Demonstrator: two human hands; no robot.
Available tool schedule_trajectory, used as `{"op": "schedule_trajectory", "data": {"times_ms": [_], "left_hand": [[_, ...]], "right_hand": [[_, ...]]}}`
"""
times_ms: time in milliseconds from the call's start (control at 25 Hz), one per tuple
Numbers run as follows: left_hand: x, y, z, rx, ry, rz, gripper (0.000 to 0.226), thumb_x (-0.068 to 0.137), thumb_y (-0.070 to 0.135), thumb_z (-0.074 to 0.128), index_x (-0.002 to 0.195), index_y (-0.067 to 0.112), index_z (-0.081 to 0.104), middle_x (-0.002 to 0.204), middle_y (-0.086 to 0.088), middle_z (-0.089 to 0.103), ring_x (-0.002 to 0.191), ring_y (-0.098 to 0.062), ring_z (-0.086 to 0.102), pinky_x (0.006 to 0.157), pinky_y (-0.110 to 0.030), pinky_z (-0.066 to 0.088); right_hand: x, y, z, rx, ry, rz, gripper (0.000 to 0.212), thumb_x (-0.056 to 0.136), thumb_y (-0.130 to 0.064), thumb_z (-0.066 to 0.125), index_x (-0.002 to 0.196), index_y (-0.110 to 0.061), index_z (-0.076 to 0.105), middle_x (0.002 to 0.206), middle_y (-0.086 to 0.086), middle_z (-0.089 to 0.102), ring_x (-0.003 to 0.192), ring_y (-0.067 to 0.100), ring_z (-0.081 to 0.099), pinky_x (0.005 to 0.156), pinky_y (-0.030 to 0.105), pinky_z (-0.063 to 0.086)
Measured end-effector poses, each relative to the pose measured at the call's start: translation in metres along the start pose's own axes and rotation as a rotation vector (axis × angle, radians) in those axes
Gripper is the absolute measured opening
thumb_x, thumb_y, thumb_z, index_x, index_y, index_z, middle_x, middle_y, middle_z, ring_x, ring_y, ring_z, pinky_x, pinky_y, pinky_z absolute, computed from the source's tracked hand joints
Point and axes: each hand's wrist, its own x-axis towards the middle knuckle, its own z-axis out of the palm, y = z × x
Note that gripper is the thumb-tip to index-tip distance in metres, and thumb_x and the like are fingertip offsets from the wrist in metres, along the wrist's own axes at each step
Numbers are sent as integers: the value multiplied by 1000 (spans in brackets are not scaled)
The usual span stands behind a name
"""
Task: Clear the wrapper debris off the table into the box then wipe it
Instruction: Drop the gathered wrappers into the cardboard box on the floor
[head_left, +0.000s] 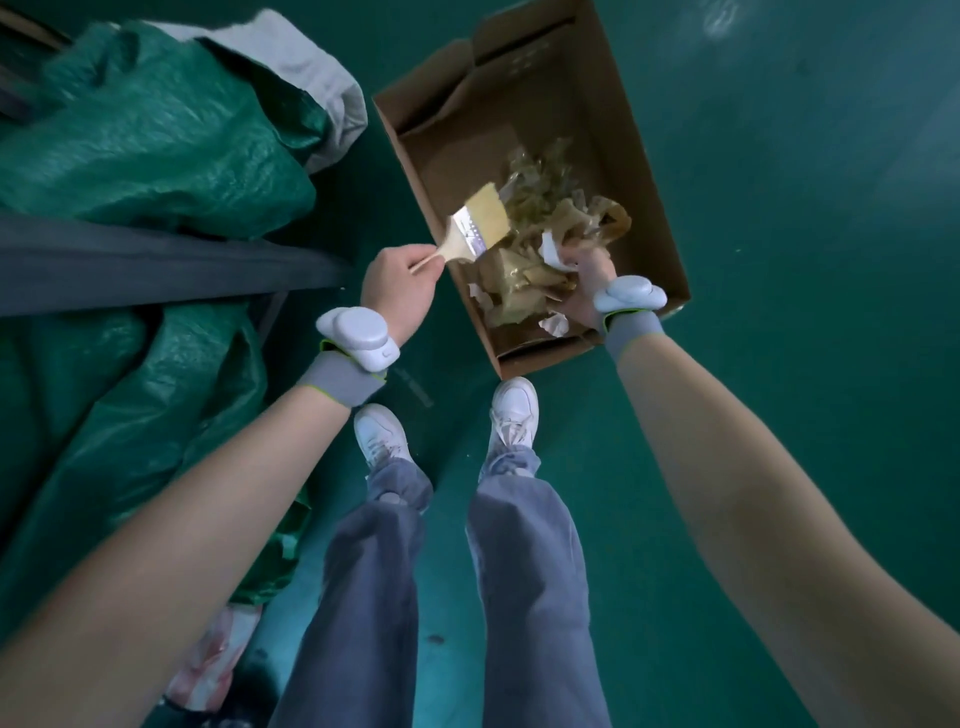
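Head cam looks straight down at 2 hands over an open cardboard box (639, 171) sitting on the green floor (805, 182). Left hand (397, 286) is curled round the thin wooden handle of a paintbrush (475, 223), bristles pointing up and away over the box's near-left wall. Right hand (584, 283) is down inside the box, and its fingers look closed on a scrap of white wrapper debris (550, 249), though they're partly hidden so I can't tell the exact grip. More of that crumpled tan and clear stuff sits piled on the box bottom, just beyond and beside the right hand, with a few white bits near the front wall. Dark tabletop edge (156, 270) runs off to the left, green tarp (150, 140) bunched above and below it. Both wrists wear gray bands with white pods. White sneakers stand just in front of the box.
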Motion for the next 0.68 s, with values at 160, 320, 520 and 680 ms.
{"op": "schedule_trajectory", "data": {"times_ms": [160,320,520,680], "left_hand": [[-13,18,-9,81,-127,122,23,92,18,55,101,13,74,60,7,54,61,-14,47,62,-24,36],[-2,25,11,249,-215,150,23,93,18,52,96,11,73,80,-14,67,72,-28,56,66,-28,40],[29,21,43,422,-189,84,20,91,13,47,73,14,54,77,-18,56,70,-27,46,61,-32,34],[44,21,52,490,-170,20,27,91,12,47,82,-4,66,75,-16,54,68,-30,46,58,-30,32]], "right_hand": [[12,0,6,87,-8,-3,20,89,-32,52,93,-14,58,106,13,60,100,33,59,86,44,53],[7,-2,4,217,-250,48,52,92,-50,45,125,-11,52,131,13,54,112,32,54,104,51,42],[9,-5,-3,187,-438,112,94,80,-74,44,148,-11,27,151,14,35,131,41,41,109,55,35],[8,-9,-1,148,-376,87,94,83,-74,40,152,-13,16,157,13,25,136,46,34,113,56,30]]}}
